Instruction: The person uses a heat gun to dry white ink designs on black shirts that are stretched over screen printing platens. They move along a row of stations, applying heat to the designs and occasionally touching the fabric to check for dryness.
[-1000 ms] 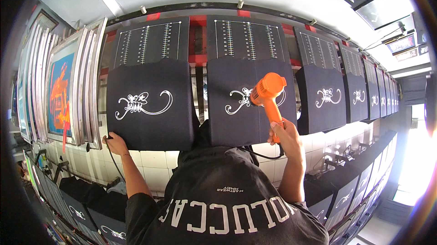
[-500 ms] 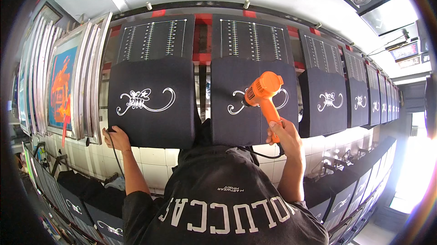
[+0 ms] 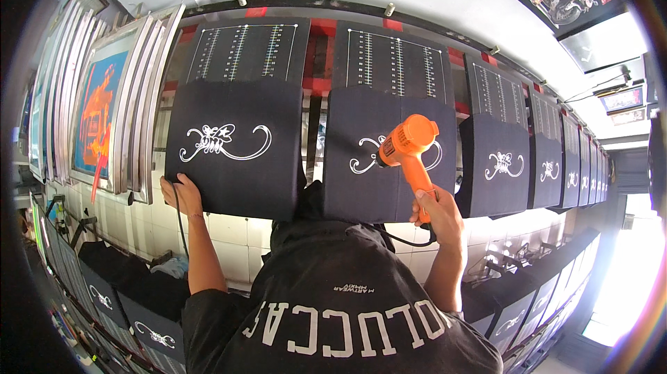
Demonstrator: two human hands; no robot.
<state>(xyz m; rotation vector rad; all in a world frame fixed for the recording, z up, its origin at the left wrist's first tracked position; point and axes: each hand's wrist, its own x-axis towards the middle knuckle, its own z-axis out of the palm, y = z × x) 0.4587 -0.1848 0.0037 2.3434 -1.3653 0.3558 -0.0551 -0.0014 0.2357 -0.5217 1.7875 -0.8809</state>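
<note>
My right hand is wrapped round the handle of an orange heat gun. Its dark nozzle points left, over the white swirling print on a black garment panel stretched on a board. The gun's body hides part of that print. At the lower left corner of the neighbouring black panel, my left hand is closed on a thin black cable that hangs toward my forearm. This panel bears the same white print, fully in sight. The left fingertips are partly hidden.
More printed black panels run in a row to the right. Framed printing screens stand stacked at the left. Another row of boards lies on both sides behind me. A dark rail runs along the far side.
The whole view has shifted slightly. My left hand is a little higher along the left panel's edge. The heat gun stays over the same print, with my right hand still on it.
</note>
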